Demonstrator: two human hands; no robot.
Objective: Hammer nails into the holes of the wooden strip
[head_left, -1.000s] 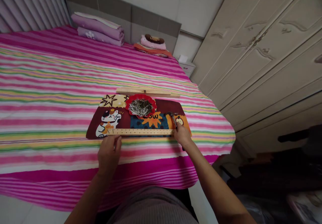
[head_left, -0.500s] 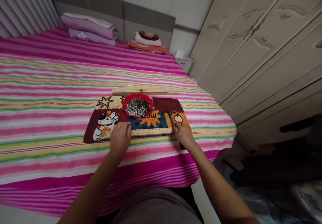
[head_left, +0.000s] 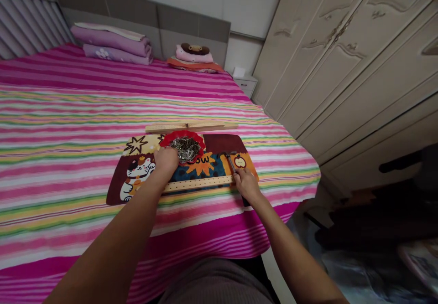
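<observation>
My left hand (head_left: pixel 166 160) reaches to the left rim of a red scalloped bowl (head_left: pixel 201 139). Inside the bowl lies a heap of shiny metal nails (head_left: pixel 186 149). The left fingers are curled, and their tips are hidden, so what they pinch does not show. My right hand (head_left: pixel 246 183) is closed round the handle of a hammer (head_left: pixel 232 162), whose head points away from me. Below the bowl a pale wooden strip (head_left: pixel 198 184) with rows of small dark marks lies across a patterned mat (head_left: pixel 222 142). Its right end is beside my right hand.
More pale wooden strips (head_left: pixel 191 126) lie behind the mat on the striped bedspread (head_left: pixel 68 158). Folded purple bedding (head_left: pixel 112 44) and a small pile with a pink pillow (head_left: pixel 194 57) sit near the headboard. A wardrobe (head_left: pixel 335 58) stands on the right.
My left hand has moved from the wooden strip up to the bowl of nails. My right hand stays on the hammer. The view has shifted slightly.
</observation>
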